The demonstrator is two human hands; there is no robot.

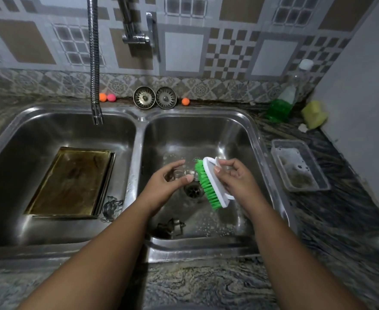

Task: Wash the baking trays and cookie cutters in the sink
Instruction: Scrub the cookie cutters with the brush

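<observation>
Head view: stacked baking trays (69, 182) look golden-brown with dark stains.

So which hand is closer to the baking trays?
The left hand, pinching a cookie cutter over the right basin, just across the divider from the baking trays; the right hand, gripping the brush, is farther right.
</observation>
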